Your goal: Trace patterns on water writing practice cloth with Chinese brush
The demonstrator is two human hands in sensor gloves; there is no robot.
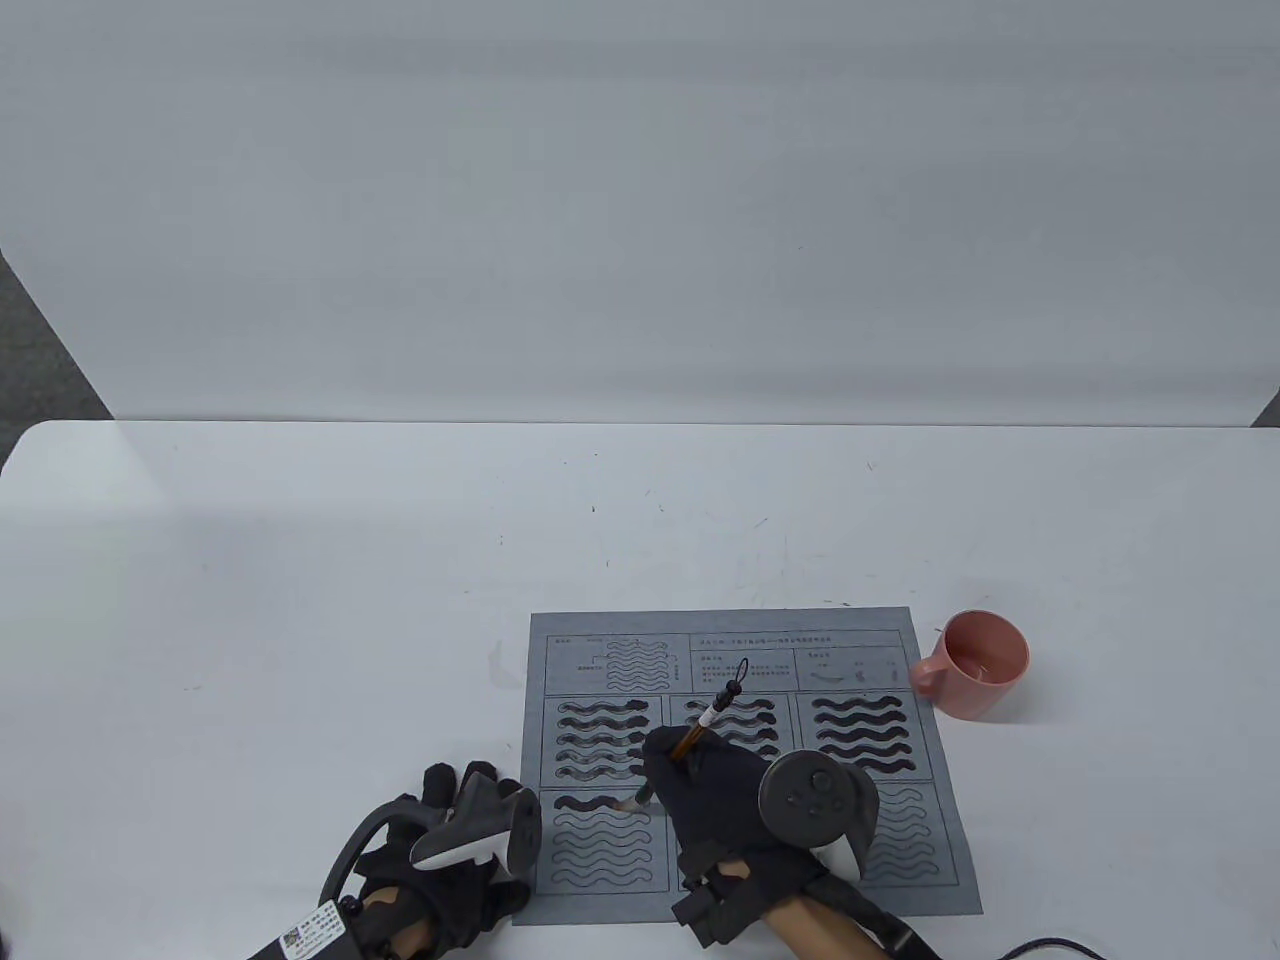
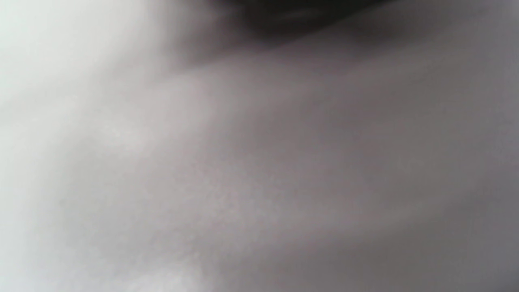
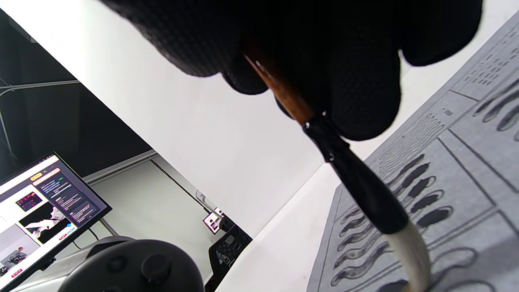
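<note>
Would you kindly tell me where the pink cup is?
In the table view, the pink cup stands on the table's right side, just beside the grey cloth's top right corner.

Cloth (image 1: 745,640) lies on the table (image 1: 300,600). Cup (image 1: 975,665) stands just right of it, left hand (image 1: 455,850) just left, right hand (image 1: 730,800) with brush (image 1: 700,735) on it.

Left wrist view is wholly blurred. The brush (image 3: 357,178) tip runs off the right wrist view at five o'clock.
</note>
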